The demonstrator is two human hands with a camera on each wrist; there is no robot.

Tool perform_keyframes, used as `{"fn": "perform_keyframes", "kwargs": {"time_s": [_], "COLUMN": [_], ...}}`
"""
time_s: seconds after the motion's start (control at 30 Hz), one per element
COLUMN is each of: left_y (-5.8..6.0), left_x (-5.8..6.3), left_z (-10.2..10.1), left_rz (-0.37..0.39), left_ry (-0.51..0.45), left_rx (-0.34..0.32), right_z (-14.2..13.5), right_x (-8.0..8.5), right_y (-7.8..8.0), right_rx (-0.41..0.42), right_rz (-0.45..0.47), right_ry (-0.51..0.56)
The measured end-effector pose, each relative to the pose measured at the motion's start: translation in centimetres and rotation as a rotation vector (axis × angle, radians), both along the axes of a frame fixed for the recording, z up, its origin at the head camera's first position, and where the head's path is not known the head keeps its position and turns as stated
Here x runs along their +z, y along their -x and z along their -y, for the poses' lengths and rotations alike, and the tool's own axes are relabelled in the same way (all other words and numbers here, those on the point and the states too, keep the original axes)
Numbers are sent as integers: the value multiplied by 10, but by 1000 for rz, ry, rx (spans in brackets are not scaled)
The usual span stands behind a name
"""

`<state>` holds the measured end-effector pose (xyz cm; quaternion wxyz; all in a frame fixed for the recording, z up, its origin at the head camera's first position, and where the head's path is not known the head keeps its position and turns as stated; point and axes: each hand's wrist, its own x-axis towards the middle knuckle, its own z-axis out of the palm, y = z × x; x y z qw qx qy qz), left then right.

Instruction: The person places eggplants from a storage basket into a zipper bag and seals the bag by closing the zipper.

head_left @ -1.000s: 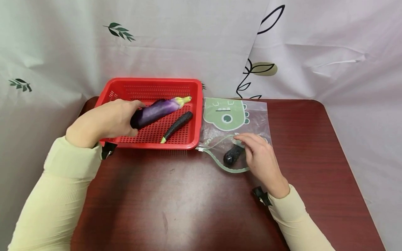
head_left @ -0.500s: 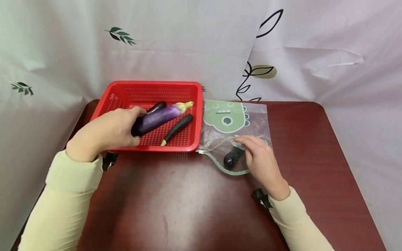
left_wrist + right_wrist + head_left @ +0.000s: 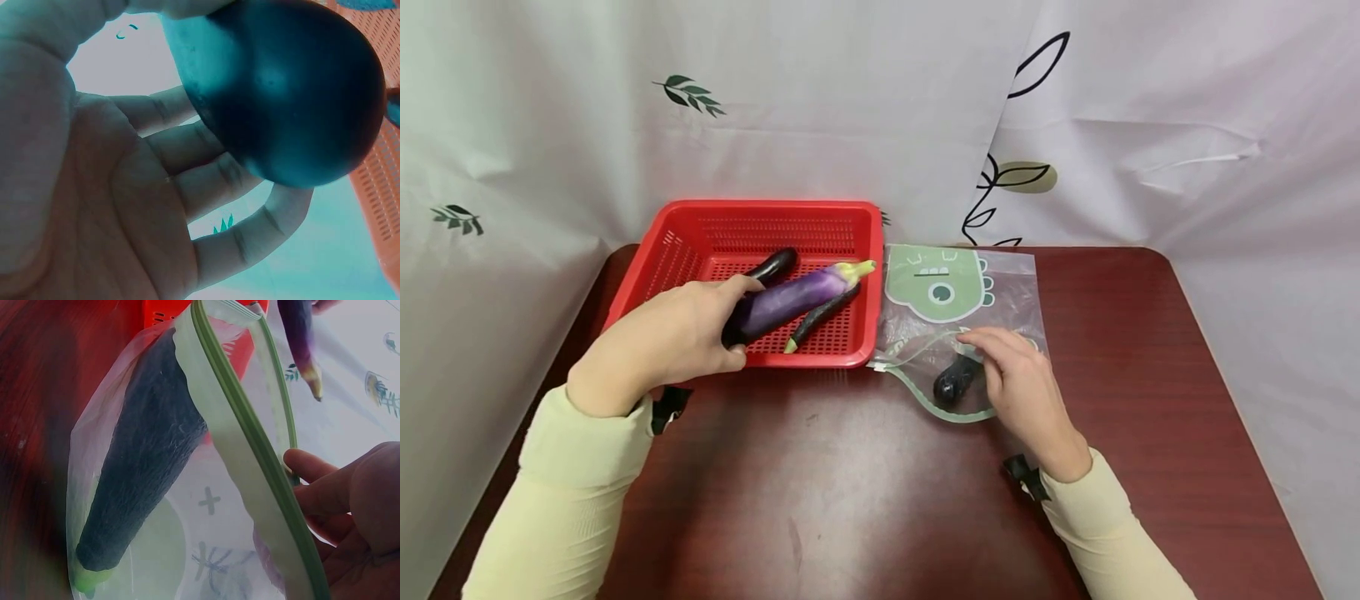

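My left hand (image 3: pixel 677 333) grips a long purple eggplant (image 3: pixel 793 300) by its dark, rounded end. Its pale yellow-green stem points right, above the red basket (image 3: pixel 775 202). In the left wrist view, curled fingers (image 3: pixel 212 181) lie against that rounded end (image 3: pixel 300 94). At the mouth of a clear zip bag (image 3: pixel 1015 275), my right hand (image 3: pixel 1026 387) pinches the far edge, and the mouth gapes. Inside the bag lies a dark vegetable (image 3: pixel 957 379); the right wrist view shows its green stem end (image 3: pixel 94 578).
A slim dark vegetable with a green tip (image 3: pixel 801 333) and a glossy dark eggplant (image 3: pixel 778 263) lie in the basket, both partly covered. The bag lies against the basket's right side, its white slider (image 3: pixel 880 366) near the front corner. A white curtain (image 3: pixel 820 125) hangs behind the table (image 3: pixel 1120 350).
My left hand has shifted right and toward me with the eggplant, whose stem now sits near the basket's right rim. The glossy eggplant behind shows more. My right hand stays at the bag.
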<state>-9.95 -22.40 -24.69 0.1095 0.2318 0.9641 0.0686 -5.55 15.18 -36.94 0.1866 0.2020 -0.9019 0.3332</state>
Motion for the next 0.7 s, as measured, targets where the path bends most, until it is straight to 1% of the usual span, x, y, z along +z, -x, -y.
{"fn": "perform_keyframes", "kwargs": {"time_s": [0.23,0.47,0.7], "left_y": [-10,-13,-18], "left_x": [-3,-5,-7], "left_z": [-4,-10,-18], "left_rz": [-34,-57,-74], "left_ry": [-24,-47,-77], "left_rx": [-26,-46,-65], "right_z": [0,1,1], "right_x": [0,-2,-2], "right_y": [0,1,0], "right_rx": [9,12,8], "right_rz": [1,-30,-23], "right_ry": [9,12,8]}}
